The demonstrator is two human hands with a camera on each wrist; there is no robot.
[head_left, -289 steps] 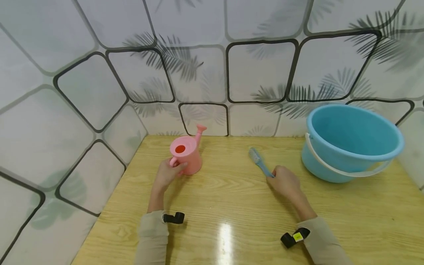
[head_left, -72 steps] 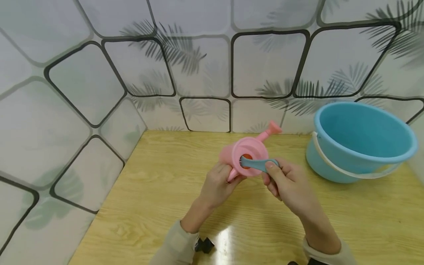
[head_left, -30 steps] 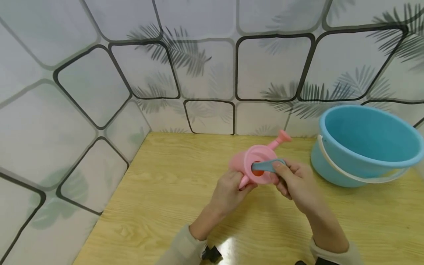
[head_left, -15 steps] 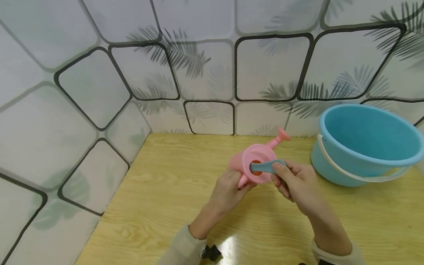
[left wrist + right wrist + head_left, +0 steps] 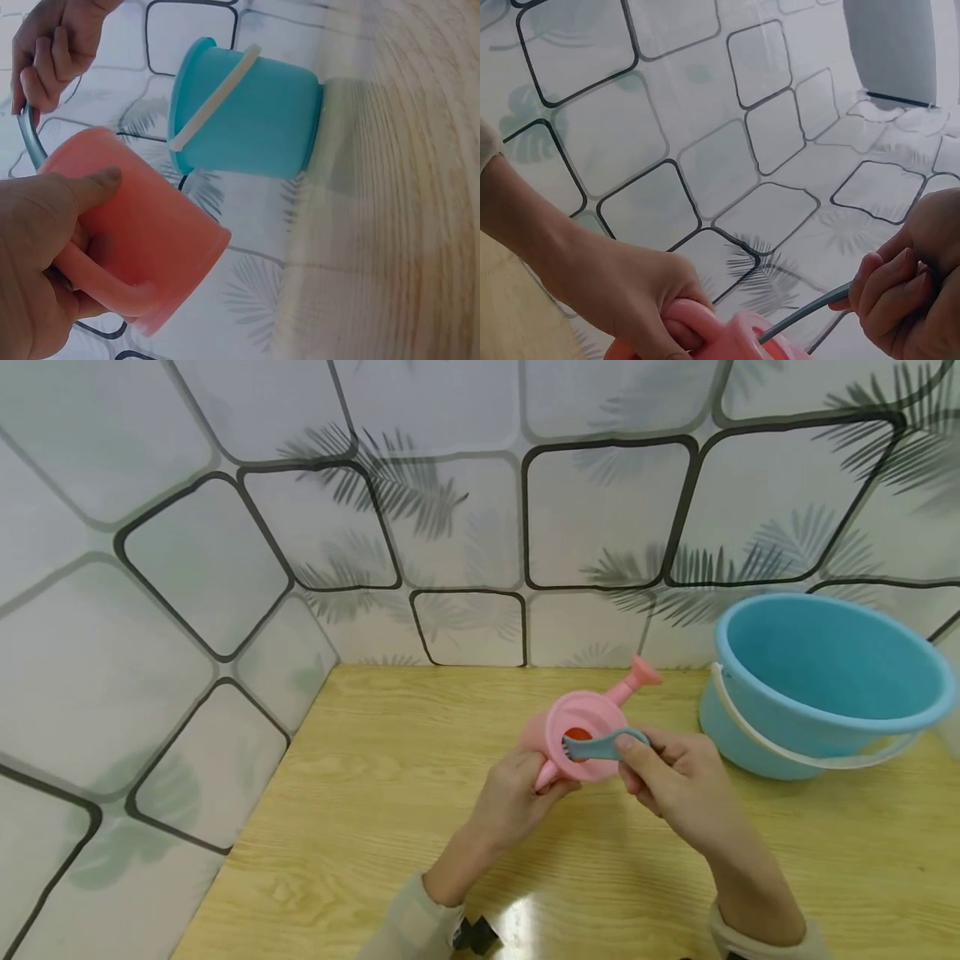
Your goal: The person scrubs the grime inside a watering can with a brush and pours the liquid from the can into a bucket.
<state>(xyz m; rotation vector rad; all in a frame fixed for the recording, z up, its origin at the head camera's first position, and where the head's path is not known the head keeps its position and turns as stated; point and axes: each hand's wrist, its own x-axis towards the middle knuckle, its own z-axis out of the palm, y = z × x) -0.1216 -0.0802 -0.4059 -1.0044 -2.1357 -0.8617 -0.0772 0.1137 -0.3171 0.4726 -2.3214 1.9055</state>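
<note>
My left hand (image 5: 512, 793) grips the handle of a pink toy watering can (image 5: 534, 733), held tilted above the table with its open top facing me. In the left wrist view the thumb lies along the side of the can (image 5: 161, 232). My right hand (image 5: 678, 785) pinches the handle of a small blue brush (image 5: 603, 747) between thumb and fingers. The brush's bristle end is at the can's top opening, some bristles showing at its edge; a red-orange patch shows behind. In the right wrist view the brush handle (image 5: 806, 309) reaches into the opening.
A blue bucket (image 5: 772, 747) with a white handle (image 5: 825, 762) stands at the right on the wooden table (image 5: 360, 827). Behind and to the left rises a patterned wall (image 5: 465, 527).
The can went from standing at left to being lifted and tilted mid-table; the brush came off the table to its opening. Over the last half second the brush has drawn slightly outward, showing bristles.
</note>
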